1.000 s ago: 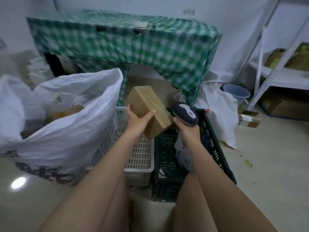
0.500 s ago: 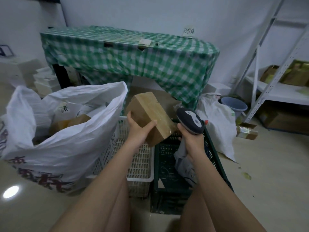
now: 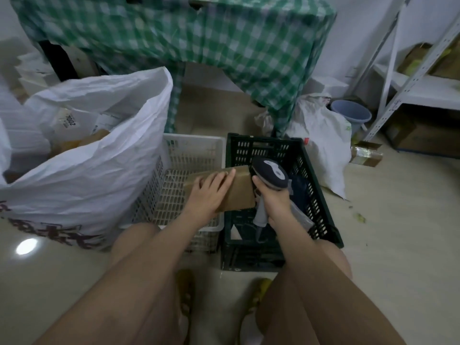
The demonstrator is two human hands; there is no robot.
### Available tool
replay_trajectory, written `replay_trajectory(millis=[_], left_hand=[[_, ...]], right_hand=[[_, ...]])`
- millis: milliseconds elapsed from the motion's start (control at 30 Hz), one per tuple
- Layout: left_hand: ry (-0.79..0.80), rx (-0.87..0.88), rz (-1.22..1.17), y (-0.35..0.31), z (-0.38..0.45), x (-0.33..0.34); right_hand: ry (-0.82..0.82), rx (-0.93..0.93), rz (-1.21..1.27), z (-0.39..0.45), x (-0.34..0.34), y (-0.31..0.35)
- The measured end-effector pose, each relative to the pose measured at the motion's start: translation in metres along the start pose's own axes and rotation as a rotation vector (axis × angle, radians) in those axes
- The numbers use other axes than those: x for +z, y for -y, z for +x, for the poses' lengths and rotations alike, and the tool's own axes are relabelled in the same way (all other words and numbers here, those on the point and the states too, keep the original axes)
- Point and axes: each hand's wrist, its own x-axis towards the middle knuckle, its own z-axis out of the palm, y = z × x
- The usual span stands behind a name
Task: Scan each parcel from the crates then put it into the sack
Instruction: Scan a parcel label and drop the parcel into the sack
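Cardboard parcel (image 3: 239, 192) has dropped from chest height to just over the seam between white crate (image 3: 174, 155) and green crate (image 3: 308, 170), left hand (image 3: 207, 192) gripping it from above, right hand (image 3: 273, 202) wrapped round the scanner (image 3: 270, 173) beside it — scan probably underway, sack (image 3: 94, 170) next.

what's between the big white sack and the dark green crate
The white crate sits between the sack and the dark green crate, as the head view shows. The left hand holds a brown parcel over it.
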Motion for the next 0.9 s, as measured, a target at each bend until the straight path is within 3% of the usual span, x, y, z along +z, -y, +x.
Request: replay_trajectory(millis=[100, 267, 367, 433, 533, 633, 700, 800, 900], left_hand=[[0.130, 0.009, 0.050, -0.015, -0.006, 0.024], [0.199, -0.029, -0.018, -0.021, -0.017, 0.061], [0.163, -0.045, -0.122, -0.018, -0.020, 0.072], [0.096, -0.096, -0.332, -0.009, -0.019, 0.073], [-0.024, -0.330, -0.580, 0.009, -0.020, 0.075], [0.083, -0.700, -0.716, 0.013, -0.021, 0.075], [0.095, -0.913, -1.102, 0.009, -0.016, 0.072], [0.008, -1.031, -1.468, 0.009, -0.014, 0.070], [0.002, -0.961, -1.433, 0.008, -0.020, 0.068]], right_hand=[[-0.056, 0.025, -0.048, 0.006, 0.001, -0.021], [-0.104, 0.036, -0.138, 0.013, 0.006, -0.047], [-0.083, 0.060, -0.162, 0.017, 0.011, -0.055], [-0.063, 0.058, -0.158, 0.018, 0.011, -0.056], [-0.084, 0.080, -0.128, 0.017, 0.005, -0.064], [-0.088, 0.143, -0.095, 0.011, -0.003, -0.079], [-0.072, 0.151, -0.127, 0.010, -0.007, -0.082], [-0.031, 0.176, -0.112, 0.011, -0.009, -0.078], [-0.073, 0.158, -0.085, 0.015, -0.005, -0.072]])
